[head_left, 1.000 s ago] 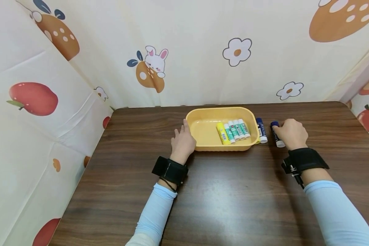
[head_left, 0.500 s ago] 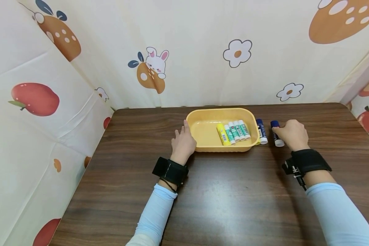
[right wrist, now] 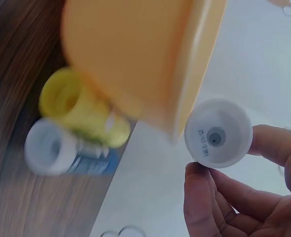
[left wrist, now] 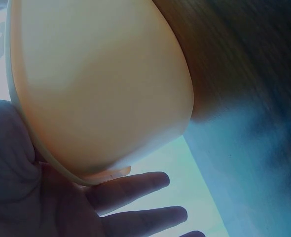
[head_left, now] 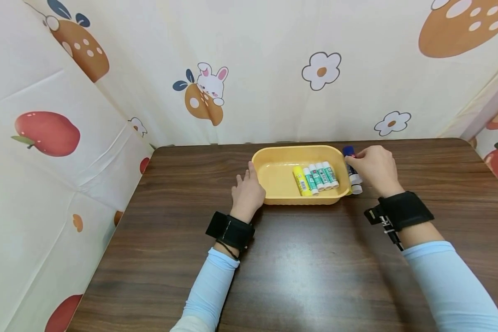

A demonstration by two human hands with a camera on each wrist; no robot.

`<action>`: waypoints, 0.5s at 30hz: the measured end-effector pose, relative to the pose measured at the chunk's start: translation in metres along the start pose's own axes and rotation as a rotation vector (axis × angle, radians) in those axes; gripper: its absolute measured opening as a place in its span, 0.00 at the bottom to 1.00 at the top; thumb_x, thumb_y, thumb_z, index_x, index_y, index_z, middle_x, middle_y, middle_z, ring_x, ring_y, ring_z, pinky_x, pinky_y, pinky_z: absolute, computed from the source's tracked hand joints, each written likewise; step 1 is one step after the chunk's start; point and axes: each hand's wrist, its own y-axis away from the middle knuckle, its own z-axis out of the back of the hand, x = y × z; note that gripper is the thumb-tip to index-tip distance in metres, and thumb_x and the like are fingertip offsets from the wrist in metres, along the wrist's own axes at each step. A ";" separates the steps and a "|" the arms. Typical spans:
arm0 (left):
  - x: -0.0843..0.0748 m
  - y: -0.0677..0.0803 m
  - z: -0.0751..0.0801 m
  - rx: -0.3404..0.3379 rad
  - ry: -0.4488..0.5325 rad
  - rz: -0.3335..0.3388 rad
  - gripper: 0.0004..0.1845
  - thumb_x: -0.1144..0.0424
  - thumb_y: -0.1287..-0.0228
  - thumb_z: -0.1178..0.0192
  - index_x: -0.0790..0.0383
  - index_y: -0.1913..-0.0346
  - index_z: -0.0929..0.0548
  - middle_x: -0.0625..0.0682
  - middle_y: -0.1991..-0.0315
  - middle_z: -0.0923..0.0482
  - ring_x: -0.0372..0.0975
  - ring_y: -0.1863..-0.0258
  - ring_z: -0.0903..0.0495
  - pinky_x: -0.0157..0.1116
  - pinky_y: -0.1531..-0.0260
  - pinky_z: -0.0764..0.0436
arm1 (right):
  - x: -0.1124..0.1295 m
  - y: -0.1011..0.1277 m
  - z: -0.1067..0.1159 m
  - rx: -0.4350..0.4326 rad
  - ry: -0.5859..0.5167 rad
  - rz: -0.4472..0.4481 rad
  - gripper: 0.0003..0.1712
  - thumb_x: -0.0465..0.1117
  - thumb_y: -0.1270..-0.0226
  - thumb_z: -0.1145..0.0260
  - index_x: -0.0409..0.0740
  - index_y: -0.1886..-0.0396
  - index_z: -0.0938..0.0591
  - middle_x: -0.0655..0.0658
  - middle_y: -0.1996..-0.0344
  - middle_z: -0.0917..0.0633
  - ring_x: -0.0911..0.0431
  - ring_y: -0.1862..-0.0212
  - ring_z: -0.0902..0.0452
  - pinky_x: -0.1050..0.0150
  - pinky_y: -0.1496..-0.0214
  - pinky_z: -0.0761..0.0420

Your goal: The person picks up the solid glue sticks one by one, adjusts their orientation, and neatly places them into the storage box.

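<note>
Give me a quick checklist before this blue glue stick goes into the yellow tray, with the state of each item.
1. Right hand pinches the blue glue stick: ok.
2. Stick lifted off the table: ok.
3. Left hand steadies the yellow tray: ok.
4. Free space left in tray beside the five sticks: ok.
5. Second blue stick beside the tray, clear of the path: cannot tell.

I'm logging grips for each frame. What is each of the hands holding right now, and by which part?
The right hand pinches a blue glue stick around its barrel, white base toward the wrist. The left hand holds nothing; it rests against the yellow tray.
</note>
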 end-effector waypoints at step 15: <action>0.000 -0.001 0.000 0.007 -0.009 0.008 0.37 0.62 0.31 0.56 0.57 0.25 0.61 0.57 0.28 0.45 0.57 0.28 0.48 0.57 0.38 0.38 | 0.060 0.000 -0.056 0.095 -0.001 0.095 0.19 0.47 0.40 0.36 0.34 0.76 0.15 0.42 0.80 0.17 0.53 0.76 0.26 0.67 0.77 0.35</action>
